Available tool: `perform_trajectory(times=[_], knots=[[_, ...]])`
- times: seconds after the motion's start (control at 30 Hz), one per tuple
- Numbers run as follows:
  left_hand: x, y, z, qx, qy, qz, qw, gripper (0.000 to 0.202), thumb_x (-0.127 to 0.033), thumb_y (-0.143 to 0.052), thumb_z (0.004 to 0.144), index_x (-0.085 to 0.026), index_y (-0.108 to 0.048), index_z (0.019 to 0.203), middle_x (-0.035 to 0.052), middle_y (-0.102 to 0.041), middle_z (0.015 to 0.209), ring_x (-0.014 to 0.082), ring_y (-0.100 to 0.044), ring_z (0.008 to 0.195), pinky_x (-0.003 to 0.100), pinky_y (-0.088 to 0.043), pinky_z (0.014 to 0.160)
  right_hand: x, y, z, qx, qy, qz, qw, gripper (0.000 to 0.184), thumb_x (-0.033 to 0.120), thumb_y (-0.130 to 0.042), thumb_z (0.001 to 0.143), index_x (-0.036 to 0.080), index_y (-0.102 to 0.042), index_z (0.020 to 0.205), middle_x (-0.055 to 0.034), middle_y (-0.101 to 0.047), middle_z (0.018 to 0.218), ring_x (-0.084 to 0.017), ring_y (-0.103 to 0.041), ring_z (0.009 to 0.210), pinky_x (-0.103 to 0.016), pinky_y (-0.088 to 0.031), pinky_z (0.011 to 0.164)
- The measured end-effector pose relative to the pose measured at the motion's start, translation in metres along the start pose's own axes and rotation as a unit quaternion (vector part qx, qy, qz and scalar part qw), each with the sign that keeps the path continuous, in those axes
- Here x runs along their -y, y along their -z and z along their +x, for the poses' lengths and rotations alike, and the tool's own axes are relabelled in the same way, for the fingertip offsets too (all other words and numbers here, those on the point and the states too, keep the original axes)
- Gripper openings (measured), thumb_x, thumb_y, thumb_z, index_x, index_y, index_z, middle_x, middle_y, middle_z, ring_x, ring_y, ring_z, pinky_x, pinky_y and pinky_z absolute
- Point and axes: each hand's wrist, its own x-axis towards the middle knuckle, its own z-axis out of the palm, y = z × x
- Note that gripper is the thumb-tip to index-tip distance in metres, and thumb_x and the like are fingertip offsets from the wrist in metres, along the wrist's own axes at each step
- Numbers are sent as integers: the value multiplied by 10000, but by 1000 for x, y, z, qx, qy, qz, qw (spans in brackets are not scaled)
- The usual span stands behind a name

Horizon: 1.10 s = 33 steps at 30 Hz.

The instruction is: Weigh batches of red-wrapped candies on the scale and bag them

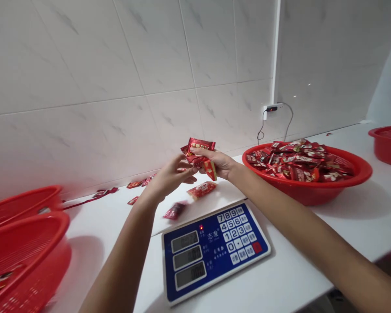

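Several small red wrapped snack packets (pixel 201 144) are bunched in my right hand (pixel 224 163), its thumb lying across the front. A red-and-gold packet (pixel 210 170) pokes out below those fingers. My left hand (pixel 168 174) is just left of the bunch, fingers stretched and apart; whether its fingertips touch the packets I cannot tell. Both hands are above the white pan of a digital scale (pixel 211 241) with a blue keypad panel. On the pan lies a red-and-cream packet (pixel 202 190). Closer to the display, a darker red packet (pixel 175 210) looks blurred.
At right a red plastic basket (pixel 326 188) is heaped with red packets; another red basket (pixel 388 150) stands beyond it. Two red baskets (pixel 60 243) are at the left edge. Loose packets (pixel 140 183) lie along the tiled wall, which has a power socket (pixel 271 110) with cables.
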Motion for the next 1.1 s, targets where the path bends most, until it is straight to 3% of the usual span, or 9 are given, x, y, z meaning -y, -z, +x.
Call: perform_trajectory(times=[0.13, 0.33, 0.5, 0.6, 0.7, 0.77, 0.9, 1.0, 1.1], knots=[[7, 16, -2, -35, 5, 91, 995, 289, -320, -684, 739, -183, -673, 992, 80, -753, 906, 223, -698, 795, 336, -543, 707, -17, -4, 0, -1, -4, 10, 1000, 265, 291, -854, 680, 192, -696, 869, -51, -726, 862, -173, -655, 774, -307, -568, 735], [-12, 38, -19, -63, 9, 212, 975, 461, -477, -602, 792, -201, -673, 1154, 102, -757, 1032, 249, -698, 921, 330, -527, 751, -28, 8, -4, -27, 38, -117, 992, 135, 277, -787, 770, 182, -712, 830, -39, -731, 849, -172, -668, 784, -328, -539, 776], [29, 51, -16, 55, 99, 344, 932, 486, -534, -642, 646, -206, -704, 1000, 110, -773, 980, 324, -717, 885, 398, -536, 772, -26, 8, -4, -37, 93, -119, 988, 181, 310, -768, 796, 163, -729, 896, -58, -743, 899, -174, -675, 841, -307, -537, 798], [54, 46, -9, 70, 97, 311, 943, 432, -548, -609, 666, -263, -713, 974, 55, -789, 918, 318, -735, 878, 405, -551, 794, -14, 18, -9, -44, 106, -142, 983, 194, 305, -755, 818, 155, -721, 937, -64, -748, 939, -165, -680, 861, -272, -533, 770], [54, 40, -7, 54, 89, 247, 963, 550, -679, -645, 644, -300, -725, 1033, 51, -778, 1092, 329, -738, 966, 416, -583, 817, 10, 45, -26, -74, 90, -241, 963, 229, 321, -740, 849, 162, -708, 1010, -51, -743, 874, -167, -684, 780, -264, -524, 685], [47, 41, -8, 17, 79, 225, 971, 654, -779, -654, 577, -295, -734, 1010, 66, -753, 1179, 347, -729, 1009, 435, -593, 848, 31, 75, -44, -121, 75, -370, 918, 262, 359, -703, 887, 177, -703, 1076, -46, -728, 808, -179, -676, 706, -275, -503, 627], [36, 54, -8, -53, 58, 237, 968, 711, -891, -586, 570, -337, -720, 996, 23, -770, 1123, 335, -727, 1003, 452, -587, 879, 65, 145, -80, -257, 33, -641, 722, 242, 355, -675, 905, 189, -736, 1071, -92, -740, 990, -219, -681, 868, -304, -493, 754], [30, 60, -11, -86, 38, 227, 969, 685, -904, -563, 615, -370, -697, 1021, -18, -774, 1098, 298, -734, 983, 405, -600, 847, 73, 183, -92, -256, -168, -697, 648, 287, 387, -663, 900, 205, -740, 1109, -95, -743, 977, -261, -676, 948, -374, -506, 851], [22, 59, -16, -105, -5, 250, 963, 645, -893, -538, 665, -383, -704, 1021, -47, -780, 1077, 258, -750, 945, 336, -622, 768, 69, 196, -92, -253, -245, -729, 588, 274, 253, -686, 850, 161, -759, 1098, -191, -688, 1177, -407, -556, 1216, -618, -384, 1034]])
